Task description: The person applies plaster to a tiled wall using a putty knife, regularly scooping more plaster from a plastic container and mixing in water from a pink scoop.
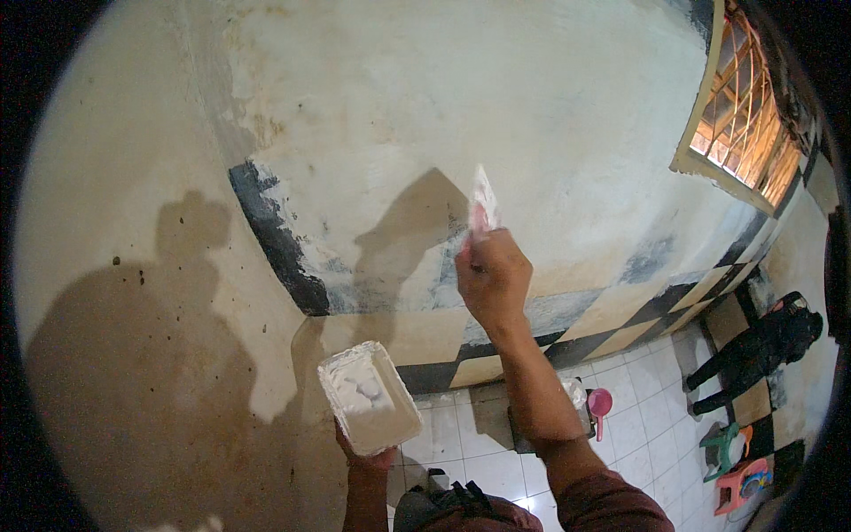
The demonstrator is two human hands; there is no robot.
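Observation:
My right hand (498, 275) is raised in front of the wall, its fingers closed round a putty knife (482, 202). White paste smears the knife's blade, which points upward. Lower and to the left, my left hand (365, 456) holds up a rectangular tub (404, 410) from beneath, so most of its fingers are hidden. White putty (355, 390) lies inside the tub and crusts its rim. Patchy pale filler covers the wall (390, 97) ahead, over parts of a black and beige checkered band (612, 315). Whether the blade touches the wall I cannot tell.
A barred window (749, 115) is at the upper right. A person in dark clothes (762, 348) stands far right, near a green stool (727, 448) and a red stool (736, 486). On the white tiled floor (634, 395) lies a pink dipper (600, 403). Another wall (115, 355) runs close on the left.

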